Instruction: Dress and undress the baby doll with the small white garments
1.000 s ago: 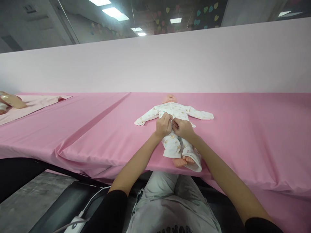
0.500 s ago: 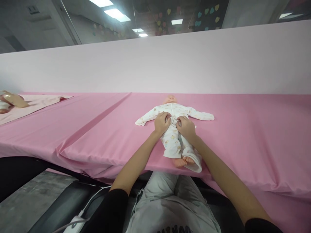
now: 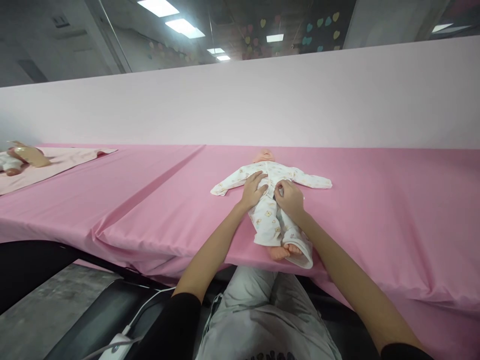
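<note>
A baby doll (image 3: 264,156) lies on its back, feet toward me, in a white patterned sleepsuit (image 3: 265,215). Its sleeves stretch out to both sides, and bare feet (image 3: 279,252) show at the leg openings. My left hand (image 3: 255,190) rests on the doll's belly, fingers spread over the cloth. On the other side of the front opening, my right hand (image 3: 290,196) has thumb and fingertips pinched at the sleepsuit's edge. The fingers hide the exact bit of cloth or fastening there.
A pink cloth (image 3: 168,210) covers the table, with a white partition (image 3: 240,105) behind it. At far left, another doll (image 3: 32,156) lies on a pale pink mat (image 3: 71,160). Beside my lap, a white power strip (image 3: 118,347) with cables lies on a black seat (image 3: 93,320).
My left hand has gone from a pinch at the sleepsuit's front to lying with fingers spread on it. My right hand keeps its pinch in nearly the same place.
</note>
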Demonstrator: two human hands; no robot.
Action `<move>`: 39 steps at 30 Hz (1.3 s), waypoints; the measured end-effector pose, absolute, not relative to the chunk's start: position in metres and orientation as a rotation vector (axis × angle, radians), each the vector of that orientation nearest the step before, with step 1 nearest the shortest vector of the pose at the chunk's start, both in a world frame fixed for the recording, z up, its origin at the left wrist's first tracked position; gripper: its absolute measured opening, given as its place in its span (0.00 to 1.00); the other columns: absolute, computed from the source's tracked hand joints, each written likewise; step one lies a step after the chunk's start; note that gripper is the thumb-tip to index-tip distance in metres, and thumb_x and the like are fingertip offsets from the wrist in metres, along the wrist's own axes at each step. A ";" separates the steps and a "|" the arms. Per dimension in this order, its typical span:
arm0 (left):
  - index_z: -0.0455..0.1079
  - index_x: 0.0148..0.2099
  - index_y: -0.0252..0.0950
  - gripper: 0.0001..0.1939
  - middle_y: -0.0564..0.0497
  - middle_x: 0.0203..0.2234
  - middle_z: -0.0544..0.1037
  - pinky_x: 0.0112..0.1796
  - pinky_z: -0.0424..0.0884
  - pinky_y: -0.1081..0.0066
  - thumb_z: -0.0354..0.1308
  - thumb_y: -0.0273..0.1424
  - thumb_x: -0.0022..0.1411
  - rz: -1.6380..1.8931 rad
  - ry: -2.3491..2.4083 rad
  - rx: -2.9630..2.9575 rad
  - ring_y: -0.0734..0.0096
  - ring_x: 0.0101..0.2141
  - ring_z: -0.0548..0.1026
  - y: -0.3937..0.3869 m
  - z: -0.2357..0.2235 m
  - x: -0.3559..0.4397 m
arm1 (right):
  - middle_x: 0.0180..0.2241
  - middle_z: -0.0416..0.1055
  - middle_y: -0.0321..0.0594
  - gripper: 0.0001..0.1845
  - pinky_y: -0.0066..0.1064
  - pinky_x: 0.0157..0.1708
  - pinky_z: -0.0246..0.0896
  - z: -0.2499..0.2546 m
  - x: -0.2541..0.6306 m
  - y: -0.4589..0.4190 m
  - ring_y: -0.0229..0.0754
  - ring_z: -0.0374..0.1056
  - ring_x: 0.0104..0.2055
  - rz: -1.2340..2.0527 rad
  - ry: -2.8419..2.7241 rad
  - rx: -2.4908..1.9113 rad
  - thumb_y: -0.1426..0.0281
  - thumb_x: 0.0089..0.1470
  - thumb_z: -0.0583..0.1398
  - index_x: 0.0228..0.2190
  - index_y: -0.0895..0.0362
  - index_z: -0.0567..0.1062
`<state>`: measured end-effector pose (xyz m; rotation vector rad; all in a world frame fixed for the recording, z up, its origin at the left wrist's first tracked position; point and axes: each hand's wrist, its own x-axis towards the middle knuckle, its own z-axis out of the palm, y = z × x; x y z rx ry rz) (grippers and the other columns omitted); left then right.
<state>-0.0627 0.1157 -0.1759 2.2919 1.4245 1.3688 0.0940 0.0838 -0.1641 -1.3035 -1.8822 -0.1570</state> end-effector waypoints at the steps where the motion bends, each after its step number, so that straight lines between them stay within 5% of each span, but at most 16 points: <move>1: 0.65 0.55 0.38 0.20 0.47 0.59 0.63 0.59 0.54 0.58 0.52 0.32 0.60 1.317 1.439 2.275 0.63 0.59 0.58 0.116 -0.177 -0.063 | 0.33 0.71 0.44 0.09 0.31 0.36 0.56 -0.166 0.094 0.085 0.44 0.64 0.37 -0.206 -1.872 -1.282 0.72 0.54 0.52 0.33 0.59 0.72; 6: 0.60 0.60 0.41 0.23 0.51 0.64 0.54 0.62 0.46 0.58 0.49 0.33 0.63 1.142 1.564 2.279 0.63 0.64 0.46 0.116 -0.181 -0.059 | 0.53 0.64 0.52 0.23 0.46 0.56 0.46 -0.177 0.091 0.107 0.51 0.56 0.56 -0.261 -1.973 -1.247 0.64 0.59 0.50 0.51 0.64 0.65; 11: 0.63 0.58 0.39 0.22 0.50 0.64 0.53 0.62 0.47 0.57 0.50 0.34 0.62 1.076 1.601 2.339 0.60 0.64 0.46 0.116 -0.181 -0.056 | 0.56 0.61 0.50 0.24 0.59 0.58 0.33 -0.157 0.071 0.152 0.52 0.53 0.59 -0.016 -2.037 -1.428 0.60 0.61 0.46 0.52 0.60 0.65; 17: 0.65 0.57 0.39 0.21 0.52 0.63 0.55 0.62 0.48 0.58 0.51 0.34 0.62 1.126 1.590 2.325 0.60 0.64 0.48 0.113 -0.178 -0.057 | 0.45 0.71 0.44 0.18 0.43 0.50 0.56 -0.122 0.040 0.201 0.51 0.62 0.51 0.315 -1.864 -1.658 0.62 0.52 0.54 0.42 0.56 0.73; 22: 0.69 0.53 0.39 0.18 0.52 0.60 0.61 0.62 0.51 0.60 0.51 0.32 0.61 1.183 1.559 2.311 0.62 0.62 0.53 0.111 -0.175 -0.055 | 0.45 0.71 0.40 0.17 0.38 0.49 0.56 -0.134 0.046 0.212 0.48 0.63 0.50 0.328 -1.747 -1.635 0.66 0.49 0.55 0.42 0.54 0.73; 26: 0.70 0.51 0.40 0.16 0.52 0.58 0.64 0.61 0.53 0.58 0.50 0.29 0.61 1.267 1.520 2.261 0.63 0.61 0.56 0.111 -0.176 -0.052 | 0.51 0.68 0.40 0.24 0.35 0.51 0.56 -0.144 0.065 0.207 0.45 0.63 0.51 0.374 -1.798 -1.565 0.62 0.54 0.51 0.51 0.54 0.68; 30: 0.69 0.51 0.39 0.17 0.51 0.58 0.65 0.61 0.52 0.58 0.49 0.28 0.61 1.342 1.505 2.224 0.63 0.62 0.55 0.111 -0.180 -0.051 | 0.48 0.70 0.42 0.24 0.37 0.48 0.59 -0.136 0.065 0.202 0.48 0.65 0.49 0.284 -1.868 -1.640 0.58 0.55 0.52 0.50 0.54 0.70; 39: 0.68 0.50 0.36 0.16 0.49 0.57 0.66 0.61 0.53 0.59 0.50 0.28 0.60 1.370 1.512 2.229 0.61 0.60 0.57 0.116 -0.185 -0.052 | 0.43 0.71 0.57 0.20 0.44 0.41 0.66 -0.102 0.018 0.213 0.55 0.68 0.47 -0.076 -2.156 -1.982 0.83 0.52 0.51 0.45 0.66 0.74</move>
